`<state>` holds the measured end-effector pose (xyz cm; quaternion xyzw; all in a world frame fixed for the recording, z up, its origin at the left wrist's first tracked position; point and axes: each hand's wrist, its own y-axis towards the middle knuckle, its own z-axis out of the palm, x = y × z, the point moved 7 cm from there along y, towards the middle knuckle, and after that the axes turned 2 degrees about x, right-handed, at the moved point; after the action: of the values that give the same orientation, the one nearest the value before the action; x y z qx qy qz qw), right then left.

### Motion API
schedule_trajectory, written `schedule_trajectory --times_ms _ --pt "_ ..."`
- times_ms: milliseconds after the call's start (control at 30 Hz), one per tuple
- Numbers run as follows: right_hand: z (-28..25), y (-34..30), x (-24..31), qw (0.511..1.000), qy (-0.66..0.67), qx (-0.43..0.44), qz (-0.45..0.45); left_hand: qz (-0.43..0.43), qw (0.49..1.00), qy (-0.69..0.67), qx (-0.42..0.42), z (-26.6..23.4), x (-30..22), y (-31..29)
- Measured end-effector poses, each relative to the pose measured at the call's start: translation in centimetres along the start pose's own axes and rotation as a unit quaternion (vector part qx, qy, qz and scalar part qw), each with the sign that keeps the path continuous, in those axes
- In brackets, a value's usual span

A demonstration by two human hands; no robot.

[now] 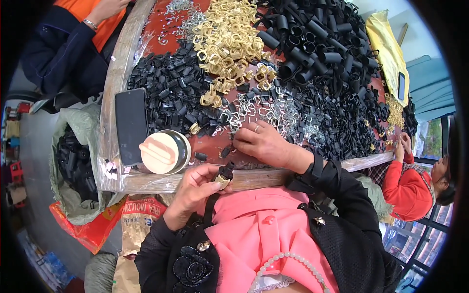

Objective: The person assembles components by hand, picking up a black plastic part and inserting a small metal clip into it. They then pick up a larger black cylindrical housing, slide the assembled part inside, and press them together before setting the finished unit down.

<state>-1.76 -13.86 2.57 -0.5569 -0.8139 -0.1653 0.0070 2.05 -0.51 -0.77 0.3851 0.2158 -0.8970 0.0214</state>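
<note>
My left hand is closed on a small black plastic fitting with a beige clip around its lower part, held upright over the table's near edge. My right hand is on the red tabletop, fingers curled and pressed together; whatever is between their tips is hidden. Beside those fingers lie bent silver metal clips and a few small black plastic pieces. Farther back, beige plastic clips form a long heap, with small black pieces piled to its left and black tubular parts to its right.
A dark phone and a round container with a peach lid occupy the left corner. A wooden rim borders the table. A sack of black parts stands left. One person is at far left, another at right.
</note>
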Motion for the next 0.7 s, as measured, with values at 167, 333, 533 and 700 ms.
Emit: schedule_trajectory --times_ms 167,333,533,700 --pt "0.7 -0.3 -1.4 0.989 0.125 -0.013 0.075 -0.001 1.000 -0.017 -0.016 0.3 0.1 0.2" --pt "0.4 -2.6 -3.0 0.821 0.486 -0.007 0.298 0.008 0.998 -0.051 -0.031 0.6 0.5 1.4" --pt "-1.3 -3.6 -1.3 0.627 0.696 -0.115 0.331 0.027 0.994 -0.100 -0.032 1.8 0.6 3.9" --pt "-2.8 -4.3 -0.8 0.714 0.604 -0.157 0.319 0.028 0.991 -0.126 -0.025 3.6 0.9 5.6"
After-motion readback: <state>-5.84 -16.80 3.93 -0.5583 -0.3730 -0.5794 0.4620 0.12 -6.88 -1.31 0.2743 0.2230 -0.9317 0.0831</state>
